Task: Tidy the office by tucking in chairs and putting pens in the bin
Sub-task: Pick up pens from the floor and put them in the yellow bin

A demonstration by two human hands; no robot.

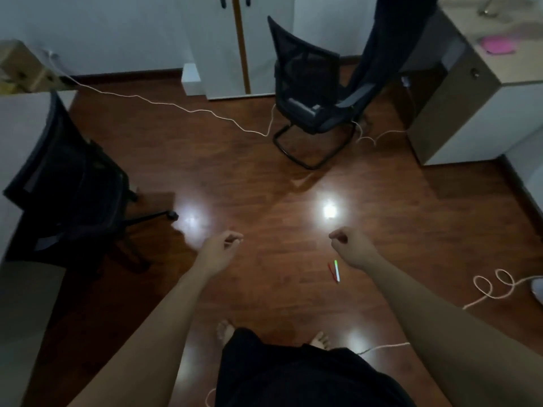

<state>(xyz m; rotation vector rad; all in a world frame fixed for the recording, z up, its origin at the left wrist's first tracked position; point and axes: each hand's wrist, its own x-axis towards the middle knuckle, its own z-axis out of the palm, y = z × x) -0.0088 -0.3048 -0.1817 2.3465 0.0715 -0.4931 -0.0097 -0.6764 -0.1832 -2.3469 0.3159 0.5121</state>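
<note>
Your left hand (221, 245) and right hand (349, 245) are both out in front of you above the wood floor (235, 160), well apart from each other. Each is loosely curled, fingers bent in toward the thumb, and neither holds anything.

Two pens lie on the floor below and between your hands, much nearer the right one. The white pen (337, 270) with the green tip sits just beside your right wrist in the frame, a little to its left. Its long axis runs nearly straight away from you, green end pointing toward the far wall, other end toward your feet. The red pen (331, 271) lies just left of it, thinner, tilted slightly so the two come close at the near end; can't tell if they touch.

The wheeled black chair (73, 189) stands at your left, against the pale desk (20, 136), well apart from your left hand. The black mesh chair (308, 83) on a sled base stands far ahead, right of centre, near the white cabinet (235, 48), with a dark garment (390, 39) hanging by it. A second desk (470, 83) is at far right with something pink (496, 44) on top. A pale cable (176, 105) trails across the floor between the chairs. No bin in view.
</note>
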